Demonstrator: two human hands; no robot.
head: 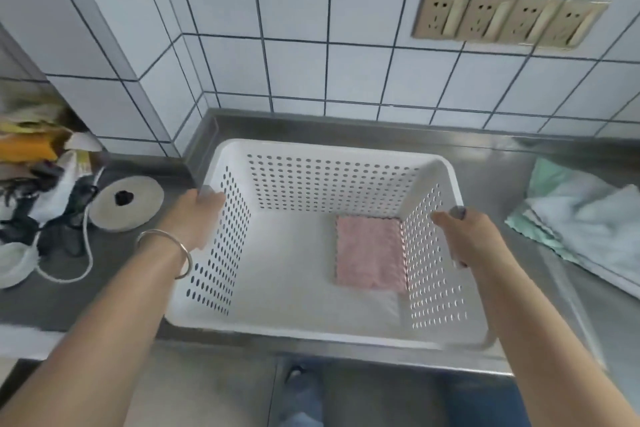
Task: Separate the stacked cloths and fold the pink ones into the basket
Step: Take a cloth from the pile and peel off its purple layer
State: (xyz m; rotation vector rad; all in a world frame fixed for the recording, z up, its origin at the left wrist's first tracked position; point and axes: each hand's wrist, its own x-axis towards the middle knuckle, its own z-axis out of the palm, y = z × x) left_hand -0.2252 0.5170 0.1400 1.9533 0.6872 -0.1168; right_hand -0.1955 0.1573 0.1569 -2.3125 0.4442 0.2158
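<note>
Basket (346,329) walls are gripped on both sides: the left hand (194,218) curls over its left rim, the right hand (464,236) over its right rim. Inside, against the right wall, lies one folded pink cloth (369,253). Judging by this, the basket is being positioned; next comes reaching to the pale green and white cloths (588,218) right of the basket for any remaining pink one

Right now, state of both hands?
Left hand: grips the basket's left rim.
Right hand: grips its right rim.

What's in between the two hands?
In the head view, the white basket sits between the left hand and right hand, with a folded pink cloth inside.
</note>
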